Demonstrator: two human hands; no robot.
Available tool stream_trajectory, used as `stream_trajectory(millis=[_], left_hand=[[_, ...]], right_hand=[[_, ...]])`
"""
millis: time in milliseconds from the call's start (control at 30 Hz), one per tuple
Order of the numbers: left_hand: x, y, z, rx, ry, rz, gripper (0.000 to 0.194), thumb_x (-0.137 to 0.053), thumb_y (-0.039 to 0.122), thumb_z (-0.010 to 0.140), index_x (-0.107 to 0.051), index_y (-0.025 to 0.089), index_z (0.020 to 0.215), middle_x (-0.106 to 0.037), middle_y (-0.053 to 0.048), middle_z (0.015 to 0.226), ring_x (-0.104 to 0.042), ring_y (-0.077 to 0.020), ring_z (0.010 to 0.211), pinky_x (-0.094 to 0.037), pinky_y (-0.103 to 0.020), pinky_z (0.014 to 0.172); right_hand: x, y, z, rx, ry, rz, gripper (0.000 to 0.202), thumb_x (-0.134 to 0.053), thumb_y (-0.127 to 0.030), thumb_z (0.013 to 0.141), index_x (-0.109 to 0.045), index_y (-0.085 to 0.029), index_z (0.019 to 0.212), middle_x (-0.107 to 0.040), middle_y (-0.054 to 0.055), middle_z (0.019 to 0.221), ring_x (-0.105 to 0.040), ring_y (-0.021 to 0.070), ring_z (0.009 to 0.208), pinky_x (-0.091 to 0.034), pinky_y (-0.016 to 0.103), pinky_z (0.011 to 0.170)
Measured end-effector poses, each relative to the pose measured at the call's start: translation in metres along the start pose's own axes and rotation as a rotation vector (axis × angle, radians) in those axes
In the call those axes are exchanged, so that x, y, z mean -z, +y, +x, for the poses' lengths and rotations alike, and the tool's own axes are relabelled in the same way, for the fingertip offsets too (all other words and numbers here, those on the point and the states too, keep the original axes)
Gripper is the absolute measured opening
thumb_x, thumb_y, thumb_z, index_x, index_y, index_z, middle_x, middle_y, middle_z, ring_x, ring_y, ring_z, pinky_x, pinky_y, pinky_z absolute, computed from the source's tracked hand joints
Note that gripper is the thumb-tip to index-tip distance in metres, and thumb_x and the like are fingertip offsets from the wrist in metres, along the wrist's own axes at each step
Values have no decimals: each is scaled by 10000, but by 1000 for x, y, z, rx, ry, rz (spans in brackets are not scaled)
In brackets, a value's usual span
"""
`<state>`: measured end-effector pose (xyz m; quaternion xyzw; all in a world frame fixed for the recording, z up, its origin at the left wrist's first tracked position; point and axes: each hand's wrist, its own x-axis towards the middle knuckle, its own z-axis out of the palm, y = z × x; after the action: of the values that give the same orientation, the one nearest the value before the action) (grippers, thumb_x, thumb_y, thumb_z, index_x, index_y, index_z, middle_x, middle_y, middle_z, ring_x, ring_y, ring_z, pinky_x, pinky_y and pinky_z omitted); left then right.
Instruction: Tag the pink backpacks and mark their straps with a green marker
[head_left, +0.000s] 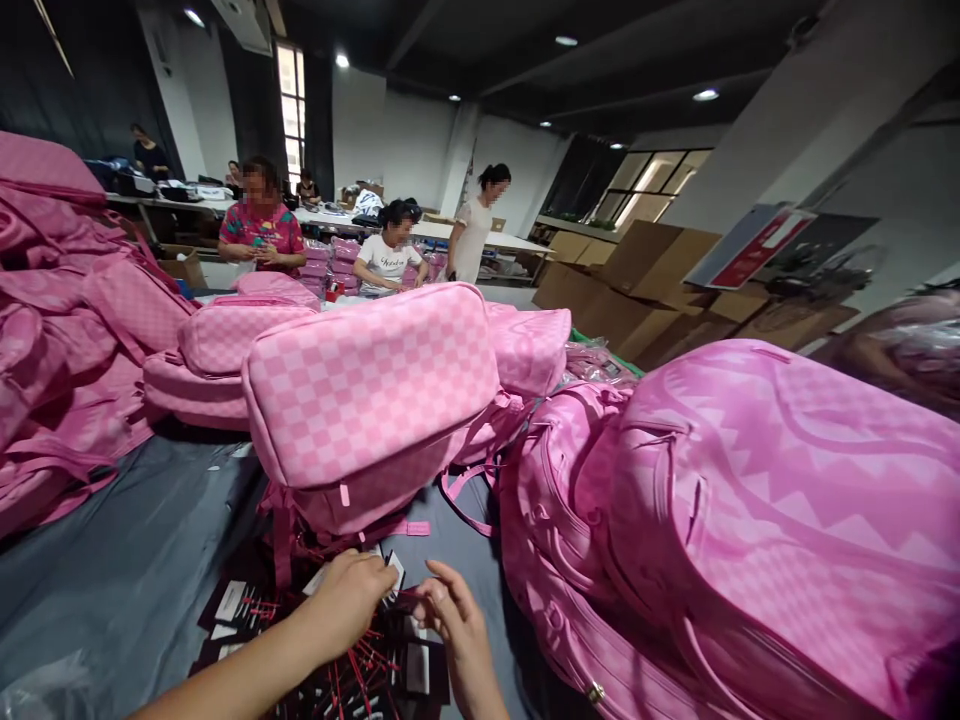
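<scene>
Low in the head view, my left hand (351, 597) is closed, its fingertips on a white hang tag (394, 570) with a dark edge. My right hand (459, 612) faces it from the right, thumb and forefinger pinched on a thin red cord that runs towards the tag. Under both hands lies a pile of black and white hang tags (230, 600) with red strings (360, 670). Just behind them a pink checkered backpack (375, 385) rests on the table, its straps hanging down near the tags.
Large pink backpacks (787, 480) are stacked close on my right. More pink bags (52, 300) are heaped at the left. Dark cloth (150, 540) covers the table, with clear plastic (56, 690) at its lower left. Several people work beyond, near cardboard boxes (645, 280).
</scene>
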<state>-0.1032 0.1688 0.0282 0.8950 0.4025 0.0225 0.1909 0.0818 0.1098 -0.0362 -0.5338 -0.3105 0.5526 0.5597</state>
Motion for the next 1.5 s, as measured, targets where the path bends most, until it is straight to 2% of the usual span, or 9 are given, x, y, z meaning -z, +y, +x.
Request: stream_trajectory(millis=[133,233,333,500,667,1000,1167,1333,1500], left_hand=[[-15,44,56,-169,-144,1,162,-529,176,888,-673,227,942,-737,-19,916,-695,-186,876,-485,-253,725],[-29,66,93,-202,-255,-22,189,-541,180,894,-700,239,978,-745,-39,992,-697,-195,937,-478,-243,722],[-51,74,134,-188,-294,-31,268,-476,105,902,-695,193,1028,-721,-125,1056,-682,-241,998,-482,-297,787],[-93,80,196,-170,-352,-37,291,-487,56,866,-711,180,1003,-714,-136,1066,-667,-239,1024,-483,-311,835],[-136,84,238,-123,-419,-63,320,-504,78,850,-721,184,1060,-718,-117,1094,-666,-239,1023,-477,-293,792],[-171,92,265,-289,-556,-149,293,-575,96,804,-747,215,1010,-728,-79,1078,-665,-210,971,-447,-263,738],[-176,105,264,-328,-635,-148,274,-583,127,825,-760,218,1014,-734,-83,1085,-664,-201,970,-456,-246,757],[-170,120,261,-320,-735,-102,206,-595,156,834,-772,151,940,-750,-122,992,-681,-218,921,-483,-259,764],[-160,126,264,-251,-702,16,208,-673,154,796,-751,84,975,-688,-242,1149,-625,-351,1105,-415,-476,997]], right_hand=[[43,-17,-10,41,257,-153,443,-743,-599,697,-668,-171,789,-613,20,645,-572,149,585,-484,267,606],[72,-3,-18,68,383,-331,502,-576,-634,789,-658,-157,922,-666,65,767,-624,182,682,-525,311,691],[105,25,-26,-67,529,-536,636,-376,-603,861,-592,-113,1204,-688,154,1023,-669,227,805,-542,360,730],[140,57,-10,-266,513,-903,702,-581,-283,811,-396,-128,1470,-696,108,873,-668,253,763,-510,398,795],[150,69,38,-310,495,-1124,516,-425,-155,908,-391,-43,1410,-671,195,931,-668,301,894,-477,482,874],[146,106,-4,-136,664,-855,430,-342,-343,925,-437,-95,1264,-578,224,1262,-622,239,1117,-453,384,1012],[151,115,15,-190,792,-567,513,-262,-501,940,-503,-117,1179,-611,204,1224,-695,223,960,-558,344,793],[151,110,43,-250,910,-346,425,-360,-438,926,-540,-93,1098,-703,156,993,-706,182,703,-528,256,540],[150,98,37,-304,971,-235,151,-546,-278,867,-579,-132,890,-685,29,703,-560,95,419,-446,203,425]])
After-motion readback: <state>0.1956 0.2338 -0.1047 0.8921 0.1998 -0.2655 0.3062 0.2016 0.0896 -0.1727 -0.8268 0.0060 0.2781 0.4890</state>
